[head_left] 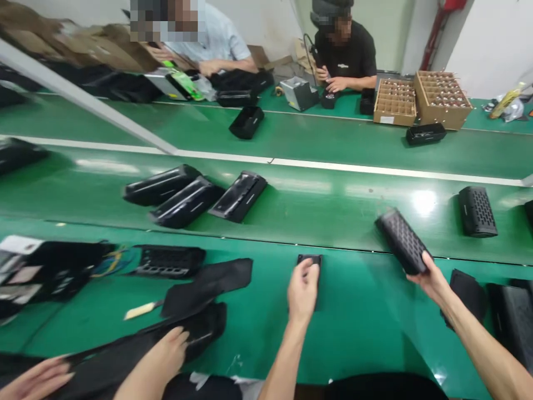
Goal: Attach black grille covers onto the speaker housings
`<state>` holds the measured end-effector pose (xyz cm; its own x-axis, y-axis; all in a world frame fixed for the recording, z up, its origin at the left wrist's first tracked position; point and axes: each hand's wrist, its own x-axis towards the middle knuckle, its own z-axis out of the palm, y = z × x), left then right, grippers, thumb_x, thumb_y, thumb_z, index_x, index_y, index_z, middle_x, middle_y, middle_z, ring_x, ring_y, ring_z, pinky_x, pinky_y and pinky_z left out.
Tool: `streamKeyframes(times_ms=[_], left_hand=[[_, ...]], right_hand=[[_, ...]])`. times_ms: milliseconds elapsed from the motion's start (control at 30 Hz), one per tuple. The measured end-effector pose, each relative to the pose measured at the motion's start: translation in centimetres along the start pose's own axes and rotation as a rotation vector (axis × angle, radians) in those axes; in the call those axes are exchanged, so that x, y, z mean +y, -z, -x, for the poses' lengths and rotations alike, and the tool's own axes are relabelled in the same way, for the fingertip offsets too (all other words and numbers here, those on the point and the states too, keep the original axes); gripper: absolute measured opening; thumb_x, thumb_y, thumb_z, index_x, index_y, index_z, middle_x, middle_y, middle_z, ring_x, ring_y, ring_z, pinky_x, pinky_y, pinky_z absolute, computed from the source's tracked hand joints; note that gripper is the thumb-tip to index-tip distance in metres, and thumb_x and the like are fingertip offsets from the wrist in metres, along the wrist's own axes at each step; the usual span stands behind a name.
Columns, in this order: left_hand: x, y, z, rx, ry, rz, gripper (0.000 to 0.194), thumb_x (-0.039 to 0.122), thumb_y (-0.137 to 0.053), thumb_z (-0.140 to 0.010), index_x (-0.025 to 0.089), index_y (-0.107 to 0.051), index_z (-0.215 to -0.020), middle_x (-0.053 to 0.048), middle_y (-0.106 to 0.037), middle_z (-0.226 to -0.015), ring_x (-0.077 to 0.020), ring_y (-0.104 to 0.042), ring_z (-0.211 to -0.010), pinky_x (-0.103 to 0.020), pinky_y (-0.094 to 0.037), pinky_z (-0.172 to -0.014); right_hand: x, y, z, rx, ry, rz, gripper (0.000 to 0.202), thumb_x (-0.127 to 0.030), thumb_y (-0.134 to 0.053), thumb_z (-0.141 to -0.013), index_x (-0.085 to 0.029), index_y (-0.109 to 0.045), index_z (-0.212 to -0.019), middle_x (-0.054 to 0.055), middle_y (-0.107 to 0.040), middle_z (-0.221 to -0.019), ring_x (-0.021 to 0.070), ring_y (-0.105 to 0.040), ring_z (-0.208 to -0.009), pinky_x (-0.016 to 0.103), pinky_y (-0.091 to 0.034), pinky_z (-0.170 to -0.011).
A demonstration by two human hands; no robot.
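My right hand (433, 280) is closed around one end of a black perforated housing (402, 239), holding it tilted above the seam between worktable and belt. In the middle of the worktable, my left hand (303, 291) has its fingers curled together on a black rectangular part (317, 272). Much of that part is hidden beneath the hand. A flat black piece (468, 294) lies below my right wrist, with larger black housings (510, 322) by the right edge.
A co-worker's hands (164, 355) handle black sheet material at lower left, near a pale-handled brush (141, 311). Black housings (239, 197) lie on the green belt (333, 205), another perforated one (477, 211) at right. Two people sit opposite, near divided cardboard boxes (443, 111).
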<state>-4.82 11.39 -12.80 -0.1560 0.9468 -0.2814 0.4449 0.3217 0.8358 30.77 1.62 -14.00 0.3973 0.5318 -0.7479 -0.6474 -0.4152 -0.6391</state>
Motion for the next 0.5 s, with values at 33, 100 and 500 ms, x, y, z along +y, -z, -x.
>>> streamKeyframes(times_ms=[33,100,500], left_hand=[[-0.9,1.2,-0.8,0.102,0.013,-0.101,0.065,0.062,-0.050,-0.093,0.014,-0.063,-0.136,-0.021,-0.069,-0.137,-0.0356,-0.064,-0.129,-0.051,-0.051,-0.112],[-2.9,3.5,-1.8,0.202,0.065,-0.306,0.062,0.054,-0.042,-0.097,0.010,-0.063,-0.135,-0.024,-0.069,-0.135,-0.0384,-0.062,-0.131,-0.055,-0.048,-0.114],[-9.1,3.8,-2.7,-0.044,0.102,-0.448,0.045,0.038,-0.040,-0.097,0.015,-0.073,-0.114,-0.022,-0.075,-0.129,-0.0369,-0.068,-0.124,-0.048,-0.051,-0.109]], right_hand=[[-1.4,-1.0,-2.0,0.034,0.027,-0.023,0.043,-0.059,-0.076,-0.088,-0.020,-0.073,-0.105,0.012,-0.079,-0.097,0.0286,-0.076,-0.086,0.045,-0.067,-0.077],[-4.1,-2.2,-5.4,0.114,0.067,-0.046,0.044,-0.061,-0.063,-0.098,-0.020,-0.069,-0.113,0.012,-0.078,-0.095,0.0253,-0.076,-0.087,0.041,-0.067,-0.082],[-7.4,-0.4,-6.4,0.265,0.011,0.207,0.057,-0.066,-0.056,-0.104,-0.012,-0.067,-0.119,0.012,-0.076,-0.102,0.0211,-0.074,-0.081,0.035,-0.061,-0.071]])
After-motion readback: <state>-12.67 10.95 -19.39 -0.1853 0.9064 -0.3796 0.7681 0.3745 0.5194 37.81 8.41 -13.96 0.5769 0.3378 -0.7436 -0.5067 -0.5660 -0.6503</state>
